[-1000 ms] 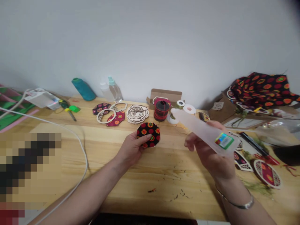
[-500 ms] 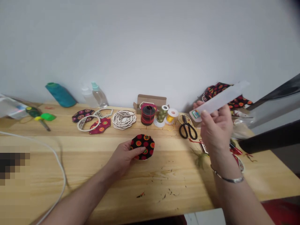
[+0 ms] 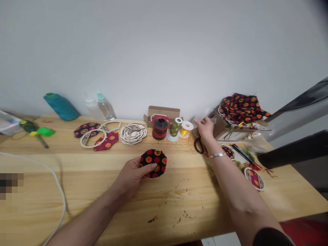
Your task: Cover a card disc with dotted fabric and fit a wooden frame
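Head view, one entry. **Left hand** (image 3: 129,177): resting near the middle of the tabletop (image 3: 194,201), grip closed on a **round black fabric piece** (image 3: 156,163) printed with red and orange circles, fingers lying across its face.

**Right hand** (image 3: 204,128): reaching toward the far edge of the tabletop, wrist circled by a **silver bangle** (image 3: 217,154). Its grip is partly curled around a pale, blurred shape; whether it is grasping that shape cannot be told. Nearest are **black-handled scissors** (image 3: 198,146), lying just below the hand, and a **cardboard box** (image 3: 220,131), just beside it.

Along the far edge, left to right, these items are standing or lying: a **teal thread cone** (image 3: 60,107), tilted; **two clear plastic bottles** (image 3: 101,107); **printed fabric shapes** (image 3: 106,141); a **stack of laser-cut wooden rings** (image 3: 133,134); a **black-and-red spool** (image 3: 160,129); an **olive thread spool** (image 3: 175,127); and a **yellow thread spool** (image 3: 185,128).

Toward the right edge, a **heap of matching patterned fabric** (image 3: 242,107) is sitting on the box, with a **black marker** (image 3: 242,153) and a **round framed fabric ornament** (image 3: 254,178) lying nearer the front. A **white cable** (image 3: 52,181) is curving across the left end.
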`<state>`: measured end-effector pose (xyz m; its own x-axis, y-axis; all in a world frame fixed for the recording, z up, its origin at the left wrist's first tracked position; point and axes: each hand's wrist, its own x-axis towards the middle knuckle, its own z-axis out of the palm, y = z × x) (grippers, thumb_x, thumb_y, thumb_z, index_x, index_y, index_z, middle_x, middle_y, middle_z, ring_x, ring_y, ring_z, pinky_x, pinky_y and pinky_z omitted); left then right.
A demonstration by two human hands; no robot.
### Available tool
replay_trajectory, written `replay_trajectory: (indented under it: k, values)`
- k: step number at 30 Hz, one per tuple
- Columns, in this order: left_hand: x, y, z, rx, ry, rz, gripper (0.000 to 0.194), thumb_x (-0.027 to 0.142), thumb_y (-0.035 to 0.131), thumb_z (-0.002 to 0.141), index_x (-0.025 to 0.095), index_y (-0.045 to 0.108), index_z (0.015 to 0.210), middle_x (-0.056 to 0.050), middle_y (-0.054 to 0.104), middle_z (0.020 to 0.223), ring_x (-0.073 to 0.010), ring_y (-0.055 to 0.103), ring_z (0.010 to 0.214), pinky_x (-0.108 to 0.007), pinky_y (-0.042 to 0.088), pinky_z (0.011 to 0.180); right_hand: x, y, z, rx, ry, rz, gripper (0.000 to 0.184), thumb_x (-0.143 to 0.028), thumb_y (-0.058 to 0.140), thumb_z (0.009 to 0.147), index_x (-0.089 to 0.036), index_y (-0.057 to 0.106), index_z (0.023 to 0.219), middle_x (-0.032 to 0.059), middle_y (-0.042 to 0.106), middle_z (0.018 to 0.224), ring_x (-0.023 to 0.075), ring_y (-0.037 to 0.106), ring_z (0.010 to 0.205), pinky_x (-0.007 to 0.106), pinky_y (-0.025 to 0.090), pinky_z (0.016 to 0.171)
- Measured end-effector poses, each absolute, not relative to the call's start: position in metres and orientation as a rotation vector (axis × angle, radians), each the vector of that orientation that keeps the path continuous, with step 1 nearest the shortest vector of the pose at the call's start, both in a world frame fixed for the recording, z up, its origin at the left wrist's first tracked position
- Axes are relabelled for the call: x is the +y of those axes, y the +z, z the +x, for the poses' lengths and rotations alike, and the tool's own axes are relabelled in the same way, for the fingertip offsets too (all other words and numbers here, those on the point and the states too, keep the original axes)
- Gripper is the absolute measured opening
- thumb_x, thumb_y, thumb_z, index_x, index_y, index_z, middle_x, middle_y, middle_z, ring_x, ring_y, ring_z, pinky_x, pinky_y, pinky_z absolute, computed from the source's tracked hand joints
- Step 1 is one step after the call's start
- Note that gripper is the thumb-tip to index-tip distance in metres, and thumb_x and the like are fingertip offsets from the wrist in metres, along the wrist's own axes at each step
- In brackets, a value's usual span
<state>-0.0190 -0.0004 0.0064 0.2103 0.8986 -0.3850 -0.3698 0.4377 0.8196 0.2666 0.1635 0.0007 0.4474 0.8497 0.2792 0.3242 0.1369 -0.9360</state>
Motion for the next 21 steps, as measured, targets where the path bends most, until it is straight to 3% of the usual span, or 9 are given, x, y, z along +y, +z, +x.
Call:
replay_trajectory:
  k: [10,21]
  values:
    - [0.000,0.006,-0.016,0.984,1.011,0.575,0.032,0.017,0.083,0.060,0.012,0.074,0.090,-0.010,0.077,0.086,-0.0202,0.073,0.073,-0.033,0.058,0.074,0.179,-0.031,0.273,-1.256,0.593,-1.500,0.028,-0.028,0.071,0.061,-0.013,0.063,0.083,0.0120,0.074,0.092,0.0250,0.068,0.090,0.033,0.054,0.077]
    - [-0.001,0.006,-0.016,0.978,1.024,0.575,0.032,0.015,0.083,0.060,0.011,0.074,0.091,-0.011,0.077,0.087,-0.0196,0.072,0.073,-0.030,0.058,0.071,0.174,-0.022,0.262,-1.393,0.555,-1.565,0.024,-0.026,0.067,0.064,-0.012,0.067,0.083,0.0105,0.075,0.089,0.0230,0.069,0.086,0.030,0.054,0.074]
